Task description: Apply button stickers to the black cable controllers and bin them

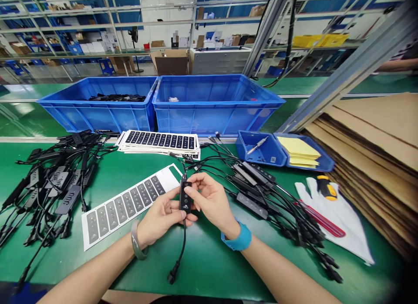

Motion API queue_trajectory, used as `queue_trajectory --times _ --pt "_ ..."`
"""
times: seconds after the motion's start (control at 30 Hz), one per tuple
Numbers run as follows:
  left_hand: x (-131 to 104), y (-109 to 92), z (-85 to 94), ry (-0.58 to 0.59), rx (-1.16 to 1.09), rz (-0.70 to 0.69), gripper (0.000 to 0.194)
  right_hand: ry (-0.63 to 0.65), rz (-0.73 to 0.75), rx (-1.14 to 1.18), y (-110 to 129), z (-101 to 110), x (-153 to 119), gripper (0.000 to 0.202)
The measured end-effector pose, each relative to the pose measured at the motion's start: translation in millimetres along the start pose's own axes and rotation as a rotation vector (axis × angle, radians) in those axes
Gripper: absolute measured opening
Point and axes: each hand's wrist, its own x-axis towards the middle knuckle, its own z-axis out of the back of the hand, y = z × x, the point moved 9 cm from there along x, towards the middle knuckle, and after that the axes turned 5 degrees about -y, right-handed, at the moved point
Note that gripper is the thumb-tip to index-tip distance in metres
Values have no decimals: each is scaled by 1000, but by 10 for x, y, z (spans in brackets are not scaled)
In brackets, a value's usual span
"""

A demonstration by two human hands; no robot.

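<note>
Between my two hands is a small black cable controller (186,198) with button symbols on its face, held upright. My left hand (165,214) grips its lower end, thumb near the bottom edge. The fingers of my right hand (207,195) close around its upper right side, thumb pressed on the face. A cable leaves each end; the lower one ends in a black connector (173,272) lying on the green table. Just left of my hands lies a white sheet of grey button labels (122,206), with a bare stretch at its upper right end.
Cabled controllers are heaped at left (67,195) and right (251,182). Behind stand a label sheet stack (160,140) and two large blue bins (215,114). To the right are small blue trays (277,162), yellow paper (298,149), a white glove (346,225) and stacked cardboard (369,151).
</note>
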Motion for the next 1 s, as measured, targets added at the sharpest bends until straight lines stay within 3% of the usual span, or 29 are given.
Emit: queue_trajectory --times 0.57,0.73,0.83,0.9,1.0 --pt "6 0 -9 -31 58 -15 66 -73 11 -174 -34 62 20 19" --pt "19 13 9 -54 66 -29 71 -69 -76 -78 -129 84 39 48" --pt "24 -2 -6 -45 62 -30 68 -34 -115 -109 -164 75 36 45" --pt "22 -22 -27 -32 61 -29 63 30 -112 -191 -143 27 23 52" --pt "14 -29 -43 -15 87 -10 60 167 -75 -276 -81 -105 -16 80"
